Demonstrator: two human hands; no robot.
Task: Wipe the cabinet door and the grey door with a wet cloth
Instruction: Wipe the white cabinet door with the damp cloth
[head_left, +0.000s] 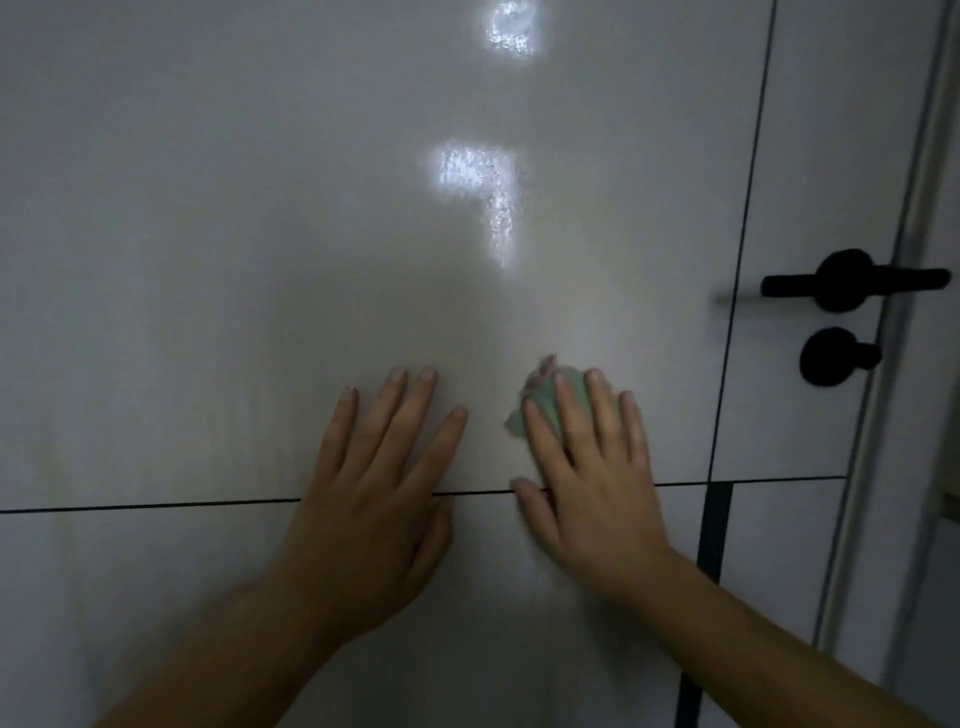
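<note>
The grey door (260, 260) fills the view, with thin dark grooves across it and wet, shiny patches up the middle. My left hand (379, 478) lies flat on the door with straight, spread fingers and holds nothing. Just to its right, my right hand (592, 467) presses a pale green cloth (537, 395) flat against the door. Only the cloth's upper left edge shows past the fingers; the rest is hidden under the palm.
A black lever handle (852, 280) and a black round lock knob (831, 357) stick out at the right, close to the right hand. The door's edge and frame (914, 260) run down the far right.
</note>
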